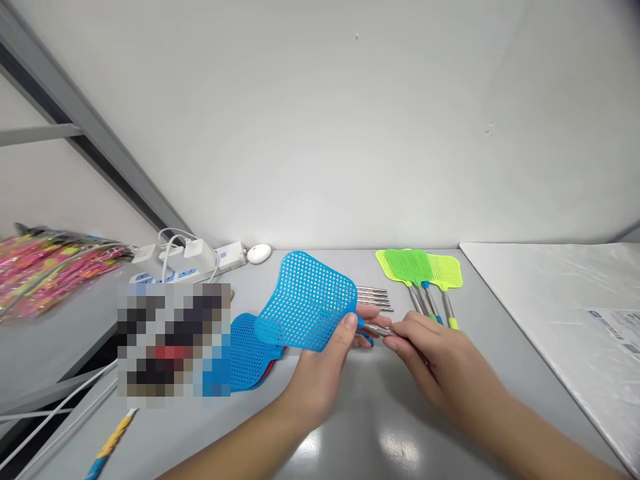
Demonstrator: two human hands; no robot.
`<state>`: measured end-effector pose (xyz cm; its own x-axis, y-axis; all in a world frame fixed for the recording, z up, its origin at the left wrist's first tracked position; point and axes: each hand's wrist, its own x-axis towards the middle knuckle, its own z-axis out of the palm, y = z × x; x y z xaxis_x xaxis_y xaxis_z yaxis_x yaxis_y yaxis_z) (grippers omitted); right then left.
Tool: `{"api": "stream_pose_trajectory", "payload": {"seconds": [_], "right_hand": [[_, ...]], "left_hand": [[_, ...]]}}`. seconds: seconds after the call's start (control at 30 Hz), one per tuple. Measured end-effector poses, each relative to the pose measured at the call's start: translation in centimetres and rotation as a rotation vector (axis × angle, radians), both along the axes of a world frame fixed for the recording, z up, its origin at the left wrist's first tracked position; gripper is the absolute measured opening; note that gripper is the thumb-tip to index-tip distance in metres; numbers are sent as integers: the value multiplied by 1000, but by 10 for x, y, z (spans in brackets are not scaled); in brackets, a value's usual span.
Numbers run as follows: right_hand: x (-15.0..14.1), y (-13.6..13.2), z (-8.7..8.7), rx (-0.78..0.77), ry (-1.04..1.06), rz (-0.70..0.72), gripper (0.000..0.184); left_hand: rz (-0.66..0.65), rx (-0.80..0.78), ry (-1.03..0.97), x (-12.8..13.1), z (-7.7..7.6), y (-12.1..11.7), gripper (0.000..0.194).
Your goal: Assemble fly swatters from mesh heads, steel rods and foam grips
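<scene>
My left hand (323,380) is closed around the neck of a blue fly swatter head (313,303), its thumb on the lower edge of the mesh. A metal handle rod (379,330) joins the neck, and my right hand (445,360) grips that rod with fingers wrapped round it. The rod's far end is hidden in my right palm. Behind my left hand lie several bare metal rods (377,300). Left of the held swatter is a stack of blue swatter heads (245,353), with a red edge showing beneath.
Green and yellow fly swatters with metal handles (410,267) lie at the back right. A power strip with white plugs (197,257) and a white oval device (259,253) sit back left. White plastic sheeting (560,300) covers the right. Bagged colourful items (60,273) are far left; a pixelated patch hides part.
</scene>
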<state>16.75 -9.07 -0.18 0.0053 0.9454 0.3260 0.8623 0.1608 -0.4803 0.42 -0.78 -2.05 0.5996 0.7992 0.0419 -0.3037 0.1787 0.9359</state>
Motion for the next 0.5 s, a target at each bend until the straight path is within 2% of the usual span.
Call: {"api": "stream_pose_trajectory", "payload": {"seconds": [0.1,0.2,0.43,0.5], "right_hand": [[-4,-2,5,-111,171,14,28],[-8,-4,9,-138,245,0,26],[-10,-2,5,-47,172,8,25],[-9,-1,3,-32,117,-4,25]], "left_hand": [[-13,36,62,-3,2,2,27],[-49,57,116,-5,4,3,24],[-153,101,167,-3,-1,0,29],[-122,77,166,-1,-6,-2,29]]}}
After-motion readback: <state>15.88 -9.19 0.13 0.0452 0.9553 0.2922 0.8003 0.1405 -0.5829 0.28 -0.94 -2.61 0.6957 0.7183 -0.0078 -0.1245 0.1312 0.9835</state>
